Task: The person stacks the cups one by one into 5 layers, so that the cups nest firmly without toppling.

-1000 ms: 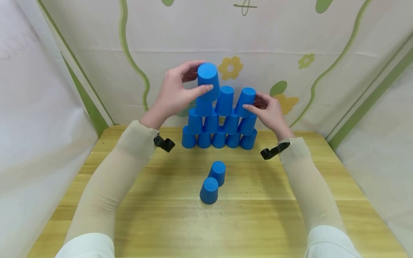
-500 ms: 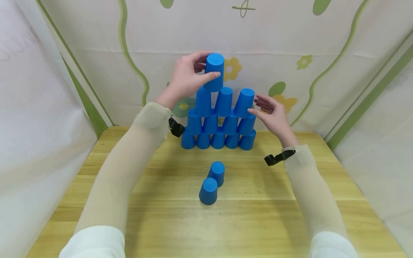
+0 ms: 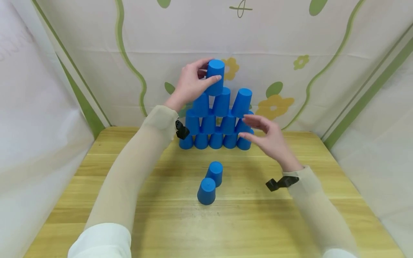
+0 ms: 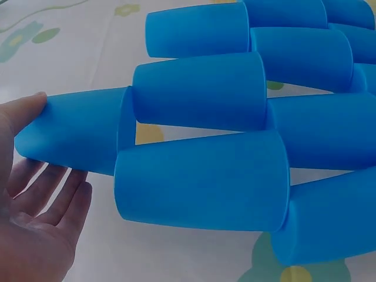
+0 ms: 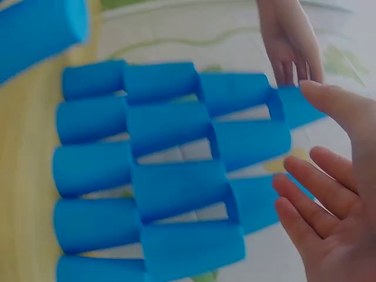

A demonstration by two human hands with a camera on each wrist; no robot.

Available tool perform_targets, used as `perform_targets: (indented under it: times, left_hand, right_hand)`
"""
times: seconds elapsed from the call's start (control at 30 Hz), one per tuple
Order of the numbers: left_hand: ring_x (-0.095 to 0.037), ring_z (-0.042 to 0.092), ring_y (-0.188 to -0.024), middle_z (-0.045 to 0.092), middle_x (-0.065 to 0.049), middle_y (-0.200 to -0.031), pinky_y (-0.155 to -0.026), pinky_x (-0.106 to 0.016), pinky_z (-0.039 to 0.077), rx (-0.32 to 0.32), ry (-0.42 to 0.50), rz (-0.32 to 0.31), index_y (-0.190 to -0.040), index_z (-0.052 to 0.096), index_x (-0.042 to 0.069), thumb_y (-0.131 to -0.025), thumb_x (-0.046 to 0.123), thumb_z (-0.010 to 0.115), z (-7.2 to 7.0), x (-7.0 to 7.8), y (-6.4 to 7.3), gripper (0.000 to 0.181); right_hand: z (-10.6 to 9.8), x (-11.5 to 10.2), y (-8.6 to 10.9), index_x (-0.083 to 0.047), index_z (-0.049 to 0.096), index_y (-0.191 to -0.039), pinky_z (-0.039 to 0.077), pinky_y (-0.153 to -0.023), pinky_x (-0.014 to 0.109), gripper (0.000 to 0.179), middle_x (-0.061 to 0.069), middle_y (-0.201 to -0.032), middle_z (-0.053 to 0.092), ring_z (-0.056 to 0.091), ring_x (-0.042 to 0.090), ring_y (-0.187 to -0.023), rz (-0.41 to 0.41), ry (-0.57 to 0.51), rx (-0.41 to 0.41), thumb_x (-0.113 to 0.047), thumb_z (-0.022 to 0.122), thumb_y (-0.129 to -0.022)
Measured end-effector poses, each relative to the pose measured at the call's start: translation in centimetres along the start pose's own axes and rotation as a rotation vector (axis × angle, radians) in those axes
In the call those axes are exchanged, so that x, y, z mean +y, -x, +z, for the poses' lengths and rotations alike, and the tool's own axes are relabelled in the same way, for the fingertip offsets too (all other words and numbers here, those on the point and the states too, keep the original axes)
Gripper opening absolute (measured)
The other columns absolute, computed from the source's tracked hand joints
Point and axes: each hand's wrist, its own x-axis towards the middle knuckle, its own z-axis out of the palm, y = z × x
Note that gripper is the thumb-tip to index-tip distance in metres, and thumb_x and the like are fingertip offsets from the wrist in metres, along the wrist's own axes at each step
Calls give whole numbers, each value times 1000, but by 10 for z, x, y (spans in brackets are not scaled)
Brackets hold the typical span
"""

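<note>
A pyramid of upside-down blue cups point(image 3: 222, 103) stands at the back of the table, with a third row of three cups. My left hand point(image 3: 191, 82) grips one more blue cup point(image 3: 216, 88) between thumb and fingers, above the left and middle cups of that row. In the left wrist view, the rim of this held cup point(image 4: 82, 126) meets the bases of the two cups below. My right hand point(image 3: 270, 138) is in front of the pyramid's right side, fingers spread and holding nothing. The right wrist view shows its fingers point(image 5: 320, 200) near the row's right cup.
Two more upside-down blue cups, a rear one point(image 3: 215, 172) and a front one point(image 3: 206, 192), stand close together on the wooden table point(image 3: 258, 222) before the pyramid. A patterned cloth point(image 3: 180, 32) hangs just behind the stack, with pale cloth at both sides.
My left hand has carried its cup rightward, up and then slightly down onto the third row. My right hand has let go of that row's right cup and moved down towards me.
</note>
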Motion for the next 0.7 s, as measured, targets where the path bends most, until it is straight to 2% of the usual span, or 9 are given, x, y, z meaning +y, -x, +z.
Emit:
perform_targets:
  times: [0.2, 0.3, 0.4, 0.53, 0.7]
  left_hand:
    - [-14, 59, -119, 60, 1, -139, -97, -27, 50, 10, 16, -8, -154, 46, 22, -97, 41, 69, 1, -3, 0, 65]
    - [-14, 59, -119, 60, 0, -139, -97, -27, 50, 15, 11, -13, -155, 45, 21, -98, 40, 68, 2, -5, -1, 64]
    - [-14, 59, -119, 59, 0, -140, -98, -27, 49, 18, 11, -18, -155, 44, 21, -99, 41, 67, 2, -6, -2, 64]
    - [-13, 59, -121, 58, 2, -143, -99, -27, 49, 25, 11, -23, -156, 44, 23, -98, 43, 67, 3, -6, -1, 65]
    - [-13, 58, -123, 56, 2, -145, -100, -28, 49, 26, 6, -33, -156, 42, 24, -99, 43, 66, 3, -6, -2, 65]
  right_hand:
    - [30, 29, 21, -9, 59, -140, 44, -107, 52, 53, 6, -137, 63, 58, 25, -126, 26, 26, -185, -11, 79, -91]
    - [47, 44, 32, -14, 60, -140, 44, -106, 54, 55, -1, -137, 62, 57, 21, -126, 41, -26, -281, -18, 82, -90]
    - [61, 54, 42, -17, 60, -140, 43, -107, 56, 57, -1, -137, 62, 57, 17, -127, 85, -70, -370, -28, 83, -89]
    - [77, 66, 53, -16, 60, -141, 45, -106, 51, 62, -1, -138, 61, 58, 17, -125, 134, -78, -428, -33, 84, -87]
    - [90, 74, 61, -16, 59, -141, 48, -104, 49, 64, -5, -133, 63, 60, 19, -121, 154, -85, -449, -35, 85, -86]
